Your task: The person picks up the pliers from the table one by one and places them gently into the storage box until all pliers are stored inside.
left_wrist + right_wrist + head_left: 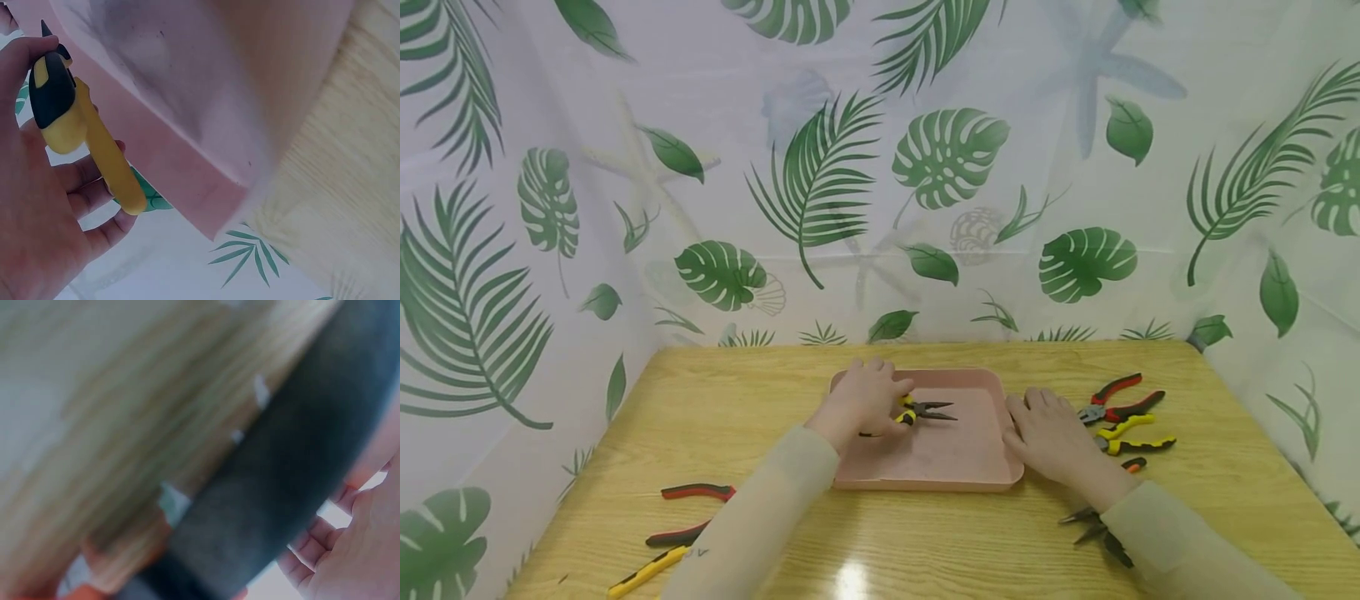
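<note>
My left hand [867,400] holds a pair of long-nose pliers [934,406] by the yellow-and-black handles, over the left part of a pink tray [940,483]. The dark jaws point right and stand a little apart. In the left wrist view the thumb lies on one yellow-and-black handle [61,134] while the fingers are behind the other. At the tray's right side, my right hand [1052,437] touches the rim with fingertips and thumb. Under the right wrist lies another pair of long-nose pliers [1081,517] with black-and-orange handles, partly hidden by the arm.
Right of the right hand lie red-and-black pliers [1093,412] and yellow-and-black pliers [1138,447]. Red-and-black handles [700,490] and a yellow-and-black handle [651,571] show at the left front, partly covered by the left sleeve. A leaf-patterned cloth [850,208] hangs behind the wooden table [760,375].
</note>
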`<state>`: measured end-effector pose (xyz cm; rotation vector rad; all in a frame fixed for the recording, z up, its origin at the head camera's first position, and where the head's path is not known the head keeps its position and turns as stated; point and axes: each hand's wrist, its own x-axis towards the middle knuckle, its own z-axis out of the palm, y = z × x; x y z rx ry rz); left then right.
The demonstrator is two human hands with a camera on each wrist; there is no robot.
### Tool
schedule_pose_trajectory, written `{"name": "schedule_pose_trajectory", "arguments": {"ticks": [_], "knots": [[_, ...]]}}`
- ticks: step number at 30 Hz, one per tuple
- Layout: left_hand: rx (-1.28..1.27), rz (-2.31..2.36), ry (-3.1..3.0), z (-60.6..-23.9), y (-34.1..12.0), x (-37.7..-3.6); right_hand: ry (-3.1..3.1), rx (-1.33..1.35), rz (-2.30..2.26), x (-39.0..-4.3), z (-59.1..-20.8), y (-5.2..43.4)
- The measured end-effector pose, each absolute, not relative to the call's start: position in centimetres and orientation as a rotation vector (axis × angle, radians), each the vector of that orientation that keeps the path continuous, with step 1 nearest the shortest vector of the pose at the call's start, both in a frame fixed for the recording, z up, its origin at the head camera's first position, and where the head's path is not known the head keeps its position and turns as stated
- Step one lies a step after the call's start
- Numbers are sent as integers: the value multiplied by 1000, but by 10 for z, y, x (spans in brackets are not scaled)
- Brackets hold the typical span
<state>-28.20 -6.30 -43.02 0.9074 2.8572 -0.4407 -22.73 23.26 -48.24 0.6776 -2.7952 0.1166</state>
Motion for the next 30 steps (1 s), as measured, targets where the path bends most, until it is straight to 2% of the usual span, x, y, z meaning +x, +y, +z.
{"name": "schedule_pose_trajectory", "arguments": {"ticks": [12, 30], "knots": [[819, -446, 2908, -423, -58, -291, -2846, 665, 113, -227, -481, 232], [850, -466, 2901, -418, -39, -299, -2867, 654, 90, -228, -481, 232]]}}
